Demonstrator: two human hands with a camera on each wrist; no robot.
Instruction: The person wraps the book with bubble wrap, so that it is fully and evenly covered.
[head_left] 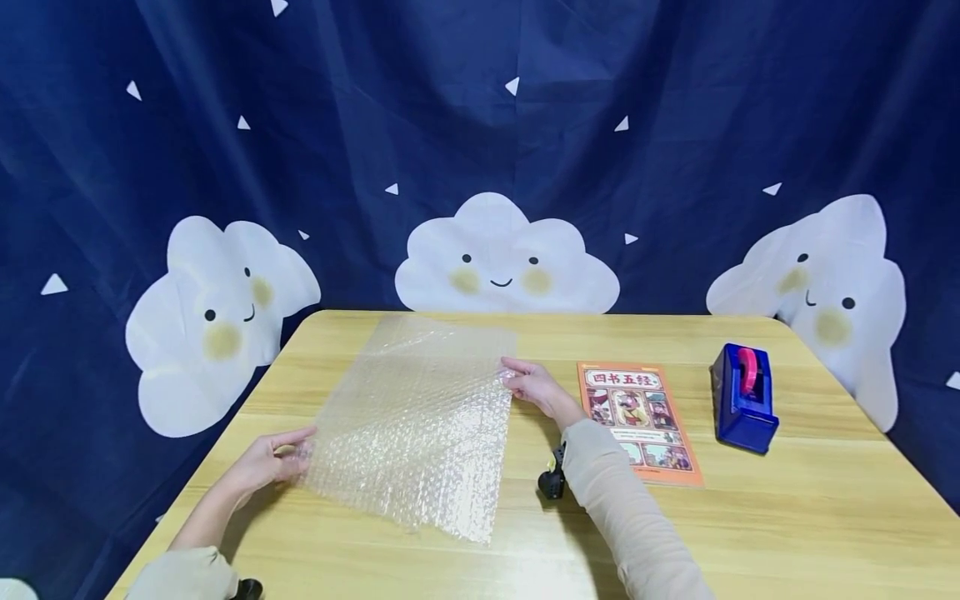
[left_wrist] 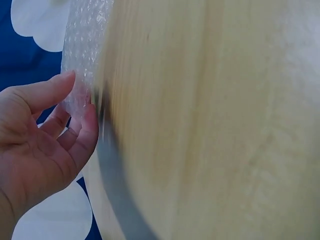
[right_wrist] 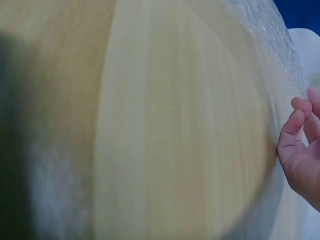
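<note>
A sheet of clear bubble wrap (head_left: 420,417) spreads over the left half of the table, its near part lifted a little. My left hand (head_left: 272,460) pinches its left edge between thumb and fingers; the left wrist view shows the bubble wrap (left_wrist: 86,45) between the thumb and fingers of that hand (left_wrist: 50,125). On the opposite side my right hand (head_left: 534,385) pinches the right edge. In the right wrist view the right hand (right_wrist: 302,150) is partly cut off by the frame, with bubble wrap (right_wrist: 272,40) at its fingertips.
An orange illustrated book (head_left: 637,421) lies right of the bubble wrap, partly behind the right forearm. Farther right stands a blue tape dispenser (head_left: 745,400) with a pink roll. The wooden table (head_left: 810,508) meets a dark blue cloud-patterned curtain (head_left: 652,167) at the back.
</note>
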